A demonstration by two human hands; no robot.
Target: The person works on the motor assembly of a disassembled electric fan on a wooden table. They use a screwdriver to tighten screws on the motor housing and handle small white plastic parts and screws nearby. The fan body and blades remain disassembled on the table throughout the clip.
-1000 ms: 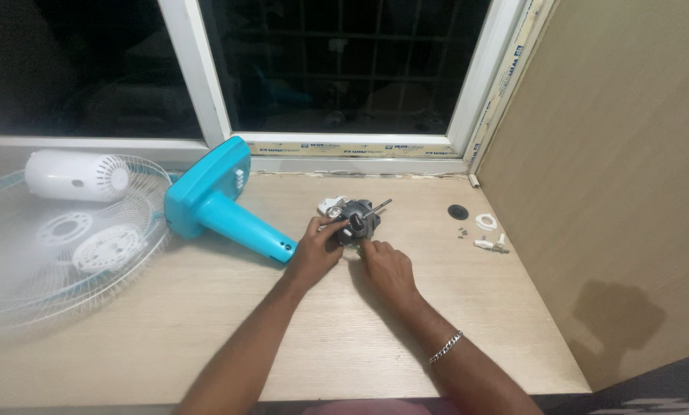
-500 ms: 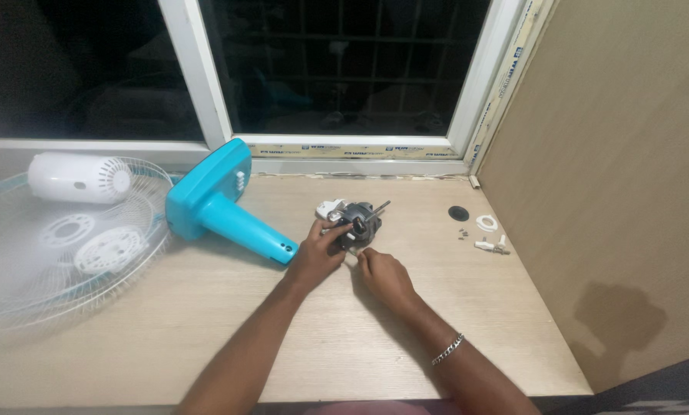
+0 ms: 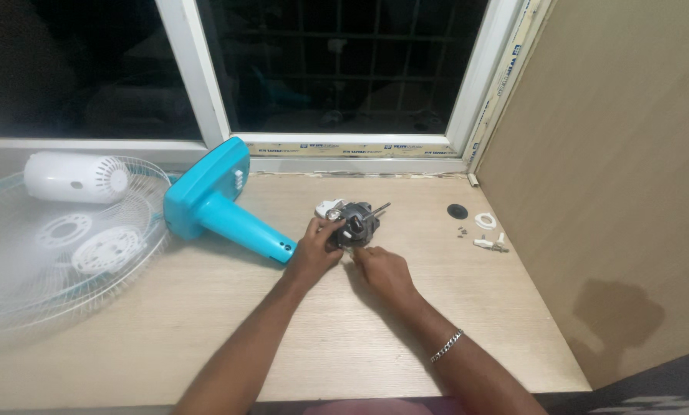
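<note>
Left of the motor point(image 3: 354, 223): white fan grille point(image 3: 60, 246), blue stand point(image 3: 214, 200). Your left hand point(image 3: 314, 250) grips the motor at mid-table; your right hand point(image 3: 383, 270), fingers curled, touches its near side. Right: small white parts point(image 3: 489, 233).

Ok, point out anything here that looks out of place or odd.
The blue fan stand lies tipped on its side, its wire guards off beside it. Both hands, left hand and right hand, grip the bare motor.
</note>
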